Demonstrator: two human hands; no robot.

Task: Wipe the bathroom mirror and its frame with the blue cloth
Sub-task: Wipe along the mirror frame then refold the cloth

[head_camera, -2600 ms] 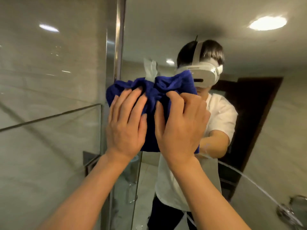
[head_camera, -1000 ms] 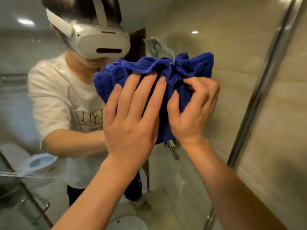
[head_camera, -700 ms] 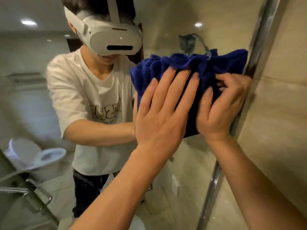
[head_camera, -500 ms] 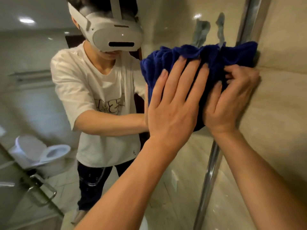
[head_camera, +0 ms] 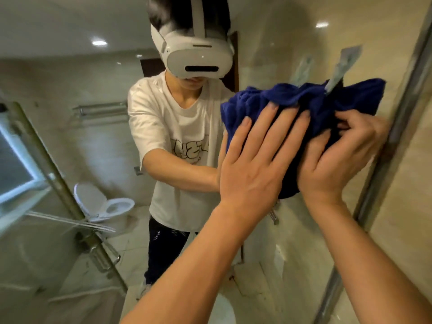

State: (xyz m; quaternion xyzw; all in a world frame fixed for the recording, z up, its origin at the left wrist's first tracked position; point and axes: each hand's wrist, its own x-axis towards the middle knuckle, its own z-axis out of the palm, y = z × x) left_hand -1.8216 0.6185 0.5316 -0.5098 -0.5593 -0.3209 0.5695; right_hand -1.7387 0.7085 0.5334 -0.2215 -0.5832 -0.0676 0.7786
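While both hands press the cloth onto the mirror, left hand lies flat, fingers straight and spread, palm on the lower left part of the cloth. Right hand sits just right of the left hand, fingers curled in, bunching and gripping the cloth's right side. Cloth is dark blue, crumpled, sticking out above and to the left of both hands, a bit hanging below between the wrists. Cloth is up against the glass, its right end close to the frame; right hand's knuckles just beside that metal strip, can't tell if touching. Frame runs tilted from upper right down past the right forearm. Beige wall on the far side of the frame from the right hand.

Reflection left of the left hand: person in white t-shirt, dark trousers, white headset above the cloth level. Toilet with lid up well left and below the left hand, in the reflection. Glass door with metal handle lower left, window at far left edge. Ceiling lights reflected above. Grey tag-like strip pokes up just above the cloth.
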